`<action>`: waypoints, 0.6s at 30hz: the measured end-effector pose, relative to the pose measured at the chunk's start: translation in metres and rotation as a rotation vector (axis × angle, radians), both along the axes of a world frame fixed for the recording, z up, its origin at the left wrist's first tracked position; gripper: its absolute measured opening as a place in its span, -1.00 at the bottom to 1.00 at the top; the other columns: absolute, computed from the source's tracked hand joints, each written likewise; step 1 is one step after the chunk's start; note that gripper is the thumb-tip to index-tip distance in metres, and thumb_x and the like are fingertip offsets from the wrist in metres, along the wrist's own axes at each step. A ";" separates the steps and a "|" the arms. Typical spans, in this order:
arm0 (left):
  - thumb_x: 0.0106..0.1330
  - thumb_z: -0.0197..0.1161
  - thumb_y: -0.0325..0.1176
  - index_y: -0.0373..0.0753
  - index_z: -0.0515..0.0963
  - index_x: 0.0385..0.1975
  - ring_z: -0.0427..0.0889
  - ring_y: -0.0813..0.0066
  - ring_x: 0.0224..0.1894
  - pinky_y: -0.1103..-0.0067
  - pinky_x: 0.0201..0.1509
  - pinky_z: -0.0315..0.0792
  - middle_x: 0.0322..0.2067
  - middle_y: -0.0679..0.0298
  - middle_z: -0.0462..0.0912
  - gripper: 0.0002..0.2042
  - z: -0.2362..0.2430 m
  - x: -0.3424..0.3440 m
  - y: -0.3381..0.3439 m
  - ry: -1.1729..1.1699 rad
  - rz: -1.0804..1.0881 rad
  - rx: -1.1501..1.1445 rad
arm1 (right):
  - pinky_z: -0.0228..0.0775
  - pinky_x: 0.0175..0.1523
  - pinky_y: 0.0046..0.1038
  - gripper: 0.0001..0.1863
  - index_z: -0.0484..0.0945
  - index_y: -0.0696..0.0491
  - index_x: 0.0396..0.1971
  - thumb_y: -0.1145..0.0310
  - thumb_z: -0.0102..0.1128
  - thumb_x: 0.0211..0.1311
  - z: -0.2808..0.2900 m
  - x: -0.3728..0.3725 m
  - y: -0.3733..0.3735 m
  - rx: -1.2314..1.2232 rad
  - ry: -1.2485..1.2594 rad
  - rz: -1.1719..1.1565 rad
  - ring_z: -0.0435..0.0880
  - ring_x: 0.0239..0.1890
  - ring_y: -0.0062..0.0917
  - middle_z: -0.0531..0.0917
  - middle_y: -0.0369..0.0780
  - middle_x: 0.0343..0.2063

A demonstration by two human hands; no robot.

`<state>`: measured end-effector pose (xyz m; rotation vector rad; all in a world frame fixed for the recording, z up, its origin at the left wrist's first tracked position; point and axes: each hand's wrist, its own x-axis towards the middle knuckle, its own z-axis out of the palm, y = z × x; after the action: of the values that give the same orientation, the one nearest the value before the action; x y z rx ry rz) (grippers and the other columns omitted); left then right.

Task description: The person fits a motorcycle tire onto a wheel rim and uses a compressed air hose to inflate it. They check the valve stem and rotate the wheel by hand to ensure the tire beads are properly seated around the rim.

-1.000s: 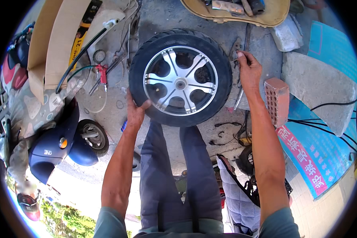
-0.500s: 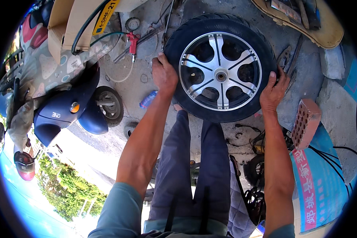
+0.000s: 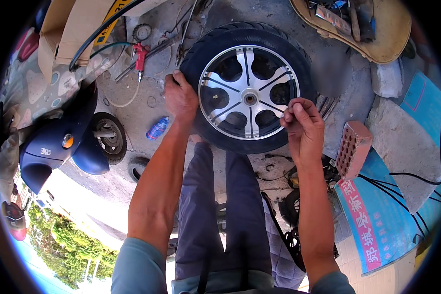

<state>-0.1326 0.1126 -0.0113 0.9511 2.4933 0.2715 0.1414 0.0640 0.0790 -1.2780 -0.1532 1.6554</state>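
Presently the left hand (image 3: 181, 96) curls at the tyre's near-left edge, its grip partly hidden; the right hand (image 3: 304, 128) pinches thumb to fingers, contents unclear. Between them lies the wheel (image 3: 250, 99), tyre (image 3: 250, 35) already around rim (image 3: 250, 120); what remains isn't shown. Ahead-left of the left hand, an inflator (image 3: 140, 56) lies apart.
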 end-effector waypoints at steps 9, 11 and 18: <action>0.54 -0.20 0.12 -0.28 0.57 -0.04 0.64 -0.24 -0.03 0.03 0.04 0.44 -0.07 -0.14 0.68 -0.43 -0.008 -0.005 -0.004 0.033 0.012 0.009 | 0.22 -0.33 -0.50 -0.69 0.55 0.18 -0.10 0.21 0.25 0.42 0.083 -0.032 -0.029 0.108 0.899 0.106 0.34 -0.50 -0.66 0.44 -0.32 -0.49; 0.53 -0.19 0.12 -0.28 0.58 -0.05 0.64 -0.23 -0.03 0.03 0.05 0.44 -0.07 -0.13 0.68 -0.44 -0.003 0.001 -0.003 0.023 0.034 0.002 | 0.15 -0.37 -0.51 -0.57 0.54 0.28 -0.03 0.18 0.26 0.40 0.127 -0.025 -0.031 0.141 1.124 0.219 0.32 -0.56 -0.68 0.47 -0.27 -0.50; 0.53 -0.14 0.09 -0.26 0.56 -0.05 0.64 -0.22 -0.03 0.04 0.03 0.44 -0.07 -0.11 0.68 -0.49 -0.006 -0.005 -0.007 0.026 0.004 0.024 | 0.40 -0.57 -0.58 -0.06 0.51 0.45 0.12 -0.32 0.12 0.35 0.182 -0.029 -0.032 0.325 0.966 0.412 0.55 -0.67 -0.58 0.72 0.15 -0.09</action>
<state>-0.1381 0.1054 -0.0174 0.9655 2.5213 0.2932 0.1122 0.0318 0.2609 -0.1188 -0.0854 2.3093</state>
